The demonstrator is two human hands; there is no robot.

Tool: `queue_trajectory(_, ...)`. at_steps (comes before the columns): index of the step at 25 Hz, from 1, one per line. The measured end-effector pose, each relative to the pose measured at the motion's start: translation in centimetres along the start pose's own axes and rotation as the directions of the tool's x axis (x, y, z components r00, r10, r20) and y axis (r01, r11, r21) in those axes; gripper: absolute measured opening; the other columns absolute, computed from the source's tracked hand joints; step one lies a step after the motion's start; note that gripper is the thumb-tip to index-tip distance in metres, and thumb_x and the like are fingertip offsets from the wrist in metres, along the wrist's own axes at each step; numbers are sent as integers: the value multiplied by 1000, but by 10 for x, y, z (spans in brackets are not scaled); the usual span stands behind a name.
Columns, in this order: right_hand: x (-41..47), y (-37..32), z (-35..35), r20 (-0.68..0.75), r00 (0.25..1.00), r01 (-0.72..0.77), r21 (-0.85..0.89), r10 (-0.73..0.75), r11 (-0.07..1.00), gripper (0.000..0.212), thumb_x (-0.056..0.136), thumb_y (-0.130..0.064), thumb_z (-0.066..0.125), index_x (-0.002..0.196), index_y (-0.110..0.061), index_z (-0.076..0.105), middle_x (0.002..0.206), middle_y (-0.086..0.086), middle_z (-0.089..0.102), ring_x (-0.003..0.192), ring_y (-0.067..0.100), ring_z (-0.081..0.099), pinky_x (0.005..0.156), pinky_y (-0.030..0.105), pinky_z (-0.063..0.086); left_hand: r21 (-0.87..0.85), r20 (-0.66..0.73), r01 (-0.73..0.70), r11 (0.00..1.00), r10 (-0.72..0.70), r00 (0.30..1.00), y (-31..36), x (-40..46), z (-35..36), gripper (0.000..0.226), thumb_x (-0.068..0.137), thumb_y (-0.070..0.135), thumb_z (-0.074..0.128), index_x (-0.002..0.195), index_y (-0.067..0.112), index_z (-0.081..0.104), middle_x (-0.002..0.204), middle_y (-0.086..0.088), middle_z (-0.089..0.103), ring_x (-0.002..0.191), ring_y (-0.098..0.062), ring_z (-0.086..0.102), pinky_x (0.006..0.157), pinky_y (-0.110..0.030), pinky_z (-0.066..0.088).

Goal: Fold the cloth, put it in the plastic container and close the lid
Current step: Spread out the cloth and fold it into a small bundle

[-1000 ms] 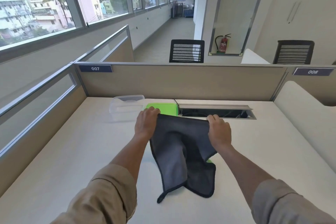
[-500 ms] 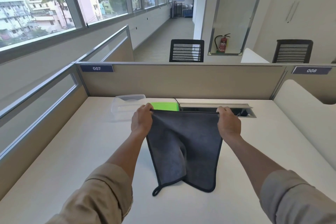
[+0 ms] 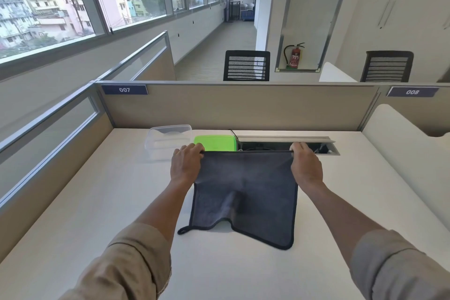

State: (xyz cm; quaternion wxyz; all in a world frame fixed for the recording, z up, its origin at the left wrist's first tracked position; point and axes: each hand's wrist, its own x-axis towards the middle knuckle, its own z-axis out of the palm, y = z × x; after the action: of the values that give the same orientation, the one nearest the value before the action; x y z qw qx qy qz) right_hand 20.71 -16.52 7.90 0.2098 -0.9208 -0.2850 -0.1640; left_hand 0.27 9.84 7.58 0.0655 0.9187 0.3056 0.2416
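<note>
Status: you hold the dark grey cloth [image 3: 246,192] spread wide in the middle of the frame. Your left hand [image 3: 186,165] is closed around its upper left corner, your right hand [image 3: 305,165] around its upper right corner. The top edge is taut between them; the lower edge drapes onto the white desk [image 3: 73,214], with a small hanging loop at its lower left corner.

Progress: no fold is made yet, as far as can be seen. The clear plastic container [image 3: 168,141] sits empty and open just above your left hand. The green lid [image 3: 215,142] lies flat beside it, to its right. Folding, loading and closing all remain.

Writing: partition tag [image 3: 124,89] at centre left reads "007". Second tag [image 3: 412,92] at right reads "008". Extinguisher label too small to read.
</note>
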Motion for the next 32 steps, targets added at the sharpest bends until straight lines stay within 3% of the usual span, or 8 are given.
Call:
queue_trajectory(4,2,3,3,-16,1000,16,7,-16,1000,23,81,13,50,90,-8,54,90,9,58,64,32,47,49,31,36,102,9,-19,995,18,1000,-3,0,0,10,96,17,55,98,18,64,95,-5,63,81,-32,58,64,-36,36)
queue_trajectory(6,4,1,5,-43,999,18,59,-16,998,20,83,11,51,91,-7,55,91,10,58,65,32,48,50,33,38,-76,13,123,989,-123,992,1,5,2,9,94,14,53,95,17,61,93,-4,63,77,-34,59,62,-36,39)
queue_trajectory(8,10,-1,5,-68,997,30,130,-21,991,17,84,10,50,91,-5,55,93,11,58,69,35,51,52,35,41,-306,44,243,920,-242,969,2,9,6,11,90,10,51,92,16,60,91,-2,65,80,-30,58,66,-35,43)
queue_trajectory(12,23,4,7,-91,995,51,208,-33,977,14,84,9,53,89,-3,56,93,12,59,77,37,56,61,44,50,-427,41,171,888,-170,985,-7,5,12,18,90,6,52,101,17,61,97,3,66,88,-20,56,77,-33,44)
queue_trajectory(14,25,7,11,-90,996,33,222,-13,974,16,83,10,53,89,-4,58,93,12,60,80,36,56,62,43,50,-416,17,119,901,-123,992,-11,5,14,21,91,6,55,109,17,60,100,6,66,89,-18,57,80,-32,45)
queue_trajectory(20,-6,27,25,-56,987,153,32,-151,988,16,78,2,70,84,-13,69,83,3,70,82,29,55,67,37,45,-260,124,63,963,-32,992,-29,-21,25,8,86,16,65,91,22,67,90,5,66,79,-19,59,67,-29,41)
queue_trajectory(26,-80,62,51,118,958,276,-106,-263,955,21,72,1,76,79,-18,72,68,-2,66,65,27,56,55,34,40,-125,312,22,992,18,950,-57,-84,47,5,87,25,65,91,28,66,87,13,63,77,-12,57,63,-28,42)
queue_trajectory(32,-128,83,63,262,922,320,-100,-285,942,29,68,5,76,76,-23,71,64,-6,62,60,24,54,53,31,36,-68,402,-31,997,56,914,-69,-123,60,6,86,24,64,90,27,67,87,14,63,74,-9,58,60,-23,40)
